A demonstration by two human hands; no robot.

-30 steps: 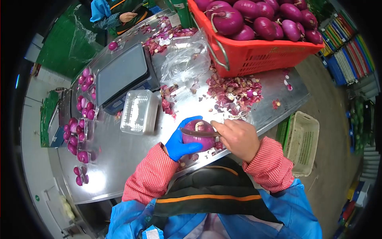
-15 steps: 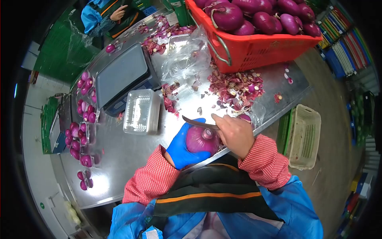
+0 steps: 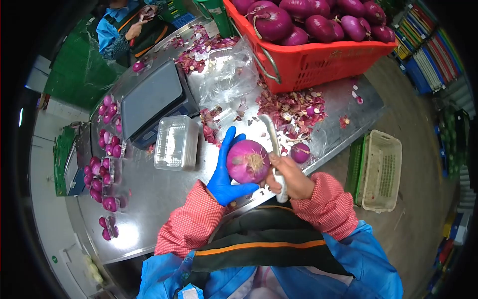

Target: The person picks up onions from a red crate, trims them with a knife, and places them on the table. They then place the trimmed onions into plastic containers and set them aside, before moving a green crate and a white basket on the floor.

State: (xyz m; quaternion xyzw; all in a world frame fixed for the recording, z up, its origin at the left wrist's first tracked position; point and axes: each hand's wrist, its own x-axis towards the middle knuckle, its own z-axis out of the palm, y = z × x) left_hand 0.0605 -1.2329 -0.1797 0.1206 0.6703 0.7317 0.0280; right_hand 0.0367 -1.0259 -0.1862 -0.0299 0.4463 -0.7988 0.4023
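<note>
A large red onion [image 3: 240, 163] rests in my left hand [image 3: 222, 185], which wears a blue glove and curls round its left and lower sides. Its hairy root end faces up and toward the right. My bare right hand [image 3: 295, 180] grips a knife [image 3: 271, 130] by its white handle, and the curved blade points away from me, just right of the onion. Close beyond my right hand, a smaller red onion [image 3: 300, 153] lies on the metal table [image 3: 149, 209]. Dry onion skins [image 3: 291, 112] are heaped past the blade.
A red crate [image 3: 318, 65] full of onions stands at the back right. Stacked clear trays [image 3: 175, 143] sit beside a scale [image 3: 153, 99]. Packed onions [image 3: 97, 174] line the left edge. A pale basket [image 3: 381, 172] is off to the right. Across the table is another person [image 3: 132, 32].
The onion has been turned so its root end shows instead of its neck. The knife has swung from lying across the onion to pointing away, and the smaller onion is now uncovered.
</note>
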